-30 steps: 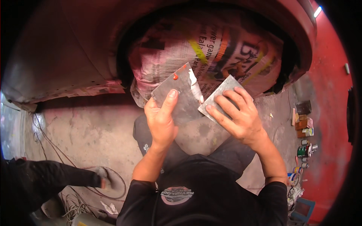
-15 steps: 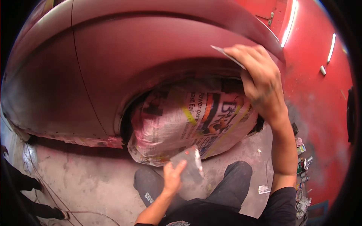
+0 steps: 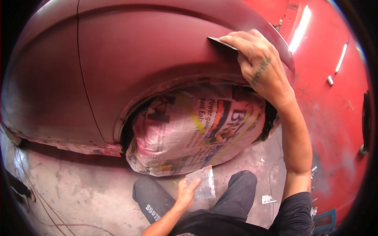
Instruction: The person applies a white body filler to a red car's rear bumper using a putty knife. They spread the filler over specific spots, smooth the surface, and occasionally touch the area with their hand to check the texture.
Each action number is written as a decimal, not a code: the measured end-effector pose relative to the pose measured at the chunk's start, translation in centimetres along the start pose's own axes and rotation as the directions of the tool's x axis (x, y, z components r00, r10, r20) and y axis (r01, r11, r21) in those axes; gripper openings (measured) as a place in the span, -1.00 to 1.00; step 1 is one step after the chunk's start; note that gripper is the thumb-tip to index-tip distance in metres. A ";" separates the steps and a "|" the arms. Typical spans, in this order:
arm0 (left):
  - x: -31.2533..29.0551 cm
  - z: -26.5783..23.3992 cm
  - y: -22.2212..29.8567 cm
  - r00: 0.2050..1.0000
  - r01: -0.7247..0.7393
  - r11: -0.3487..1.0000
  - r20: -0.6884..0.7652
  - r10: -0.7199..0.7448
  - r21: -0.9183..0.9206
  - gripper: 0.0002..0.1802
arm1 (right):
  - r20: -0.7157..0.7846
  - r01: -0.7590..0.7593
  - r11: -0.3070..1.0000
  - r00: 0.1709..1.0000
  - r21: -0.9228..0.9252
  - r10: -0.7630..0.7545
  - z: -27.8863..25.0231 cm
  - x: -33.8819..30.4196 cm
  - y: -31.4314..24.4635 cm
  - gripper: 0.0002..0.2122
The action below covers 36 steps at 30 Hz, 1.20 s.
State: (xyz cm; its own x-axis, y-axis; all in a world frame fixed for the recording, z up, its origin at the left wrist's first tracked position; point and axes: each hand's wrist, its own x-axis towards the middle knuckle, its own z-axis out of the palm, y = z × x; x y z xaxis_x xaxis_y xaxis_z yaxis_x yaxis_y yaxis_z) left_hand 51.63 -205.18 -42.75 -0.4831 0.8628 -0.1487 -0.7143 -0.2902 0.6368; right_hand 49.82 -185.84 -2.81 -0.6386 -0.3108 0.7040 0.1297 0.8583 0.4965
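Note:
My right hand [image 3: 260, 65] is closed around a thin, flat putty spreader [image 3: 222, 42], its edge against or very near the dark red car fender [image 3: 157, 43] above the wheel arch. Whether the edge touches the paint, I cannot tell. Low in front of me, my left hand [image 3: 187, 192] grips a greyish, see-through flat plate [image 3: 202, 187], thumb on top. White paste and a small red dab lie along the plate's far and right edges. Newspaper [image 3: 189, 126] wraps the wheel below the fender.
At the left, cables [image 3: 39, 196] run over the concrete floor [image 3: 98, 192] near another person's dark-clothed leg [image 3: 17, 187]. A paper scrap [image 3: 268, 199] lies right of my knees. Beyond my right arm is a large red panel [image 3: 323, 114]. A blue frame [image 3: 326, 222] stands at lower right.
My right hand and the spreader have shifted left and slightly up along the fender. The plate in my left hand has moved slightly right. My view has also shifted a little.

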 end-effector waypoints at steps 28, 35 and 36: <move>0.1 -0.2 1.8 0.991 -0.118 0.992 0.063 0.115 0.044 -0.73 | 0.215 -0.042 0.994 0.977 0.101 0.019 -2.9 -1.8 -1.5 -0.65; 0.0 -1.6 1.0 0.998 -0.054 0.998 0.035 0.054 0.010 -0.70 | 0.325 -0.298 0.896 0.927 0.329 0.189 -3.3 -7.0 -5.8 -0.59; -0.1 -1.8 0.9 0.998 -0.052 0.999 0.034 0.052 0.007 -0.70 | 0.343 -0.334 0.879 0.915 0.342 0.214 -2.9 -7.6 -6.2 -0.59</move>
State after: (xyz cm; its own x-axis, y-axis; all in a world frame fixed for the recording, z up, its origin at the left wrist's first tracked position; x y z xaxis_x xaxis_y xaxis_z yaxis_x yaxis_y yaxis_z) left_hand 50.11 -206.27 -43.54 -0.5021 0.8601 -0.0901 -0.6845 -0.3316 0.6492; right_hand 56.08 -189.96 -9.72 -0.8162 0.0396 0.5765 0.0680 0.9973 0.0277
